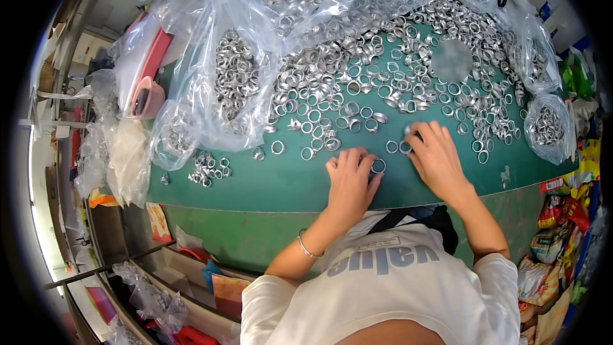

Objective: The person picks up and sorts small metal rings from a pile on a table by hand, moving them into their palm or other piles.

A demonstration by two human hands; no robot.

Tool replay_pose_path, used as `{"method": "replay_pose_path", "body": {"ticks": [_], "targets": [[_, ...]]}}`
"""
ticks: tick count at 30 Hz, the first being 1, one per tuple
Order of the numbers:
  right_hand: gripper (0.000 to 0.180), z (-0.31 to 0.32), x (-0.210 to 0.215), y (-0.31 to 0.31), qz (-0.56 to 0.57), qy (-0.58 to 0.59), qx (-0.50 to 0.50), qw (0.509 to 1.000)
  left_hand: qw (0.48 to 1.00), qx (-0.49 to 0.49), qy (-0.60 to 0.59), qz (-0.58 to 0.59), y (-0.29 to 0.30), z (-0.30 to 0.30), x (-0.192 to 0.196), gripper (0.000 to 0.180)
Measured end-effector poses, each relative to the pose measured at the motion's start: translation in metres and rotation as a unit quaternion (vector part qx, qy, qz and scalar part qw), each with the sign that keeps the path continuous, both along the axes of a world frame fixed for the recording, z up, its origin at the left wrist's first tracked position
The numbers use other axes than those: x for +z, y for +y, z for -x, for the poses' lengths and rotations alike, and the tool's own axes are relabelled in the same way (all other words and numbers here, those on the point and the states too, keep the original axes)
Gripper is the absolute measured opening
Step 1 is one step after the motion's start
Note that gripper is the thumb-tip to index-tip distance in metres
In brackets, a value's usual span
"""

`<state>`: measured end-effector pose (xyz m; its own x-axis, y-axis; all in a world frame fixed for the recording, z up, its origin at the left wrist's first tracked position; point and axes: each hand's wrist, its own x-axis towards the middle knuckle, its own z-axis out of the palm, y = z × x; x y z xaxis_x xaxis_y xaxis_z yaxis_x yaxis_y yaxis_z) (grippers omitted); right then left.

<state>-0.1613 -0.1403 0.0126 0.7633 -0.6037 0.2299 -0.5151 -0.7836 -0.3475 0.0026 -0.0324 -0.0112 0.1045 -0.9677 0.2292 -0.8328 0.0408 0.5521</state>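
My left hand rests low over the green tabletop near its front edge. Its thumb and forefinger close on a silver metal ring. To the right, my right hand has its thumb and fingers curled round another silver ring, partly covered by the fingertips. A small shiny piece shows at its fingertips, too small to name. Between the hands lies a loose ring on the table. Beyond them spreads a large heap of similar metal rings.
Clear plastic bags of rings stand on the left of the green table. A small pile of metal pieces lies front left, beside a pink container. Another ring bag sits at the right edge. Colourful packages fill the right side.
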Motion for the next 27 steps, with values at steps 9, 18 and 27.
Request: {"method": "replay_pose_path", "body": {"ticks": [9,18,27], "targets": [[0.023,0.012,-0.002,-0.013,-0.093,-0.111,-0.007,0.990,1.000,0.013,-0.003,-0.002,-0.001,0.028,-0.002,0.042],[0.020,0.018,0.005,0.005,-0.125,-0.009,0.076,0.989,0.999,-0.032,0.028,-0.027,-0.001,0.028,-0.002,0.046],[0.012,-0.043,-0.018,-0.040,-0.028,-0.061,0.035,0.997,0.996,-0.084,0.022,0.010,-0.008,0.042,0.000,0.036]]}}
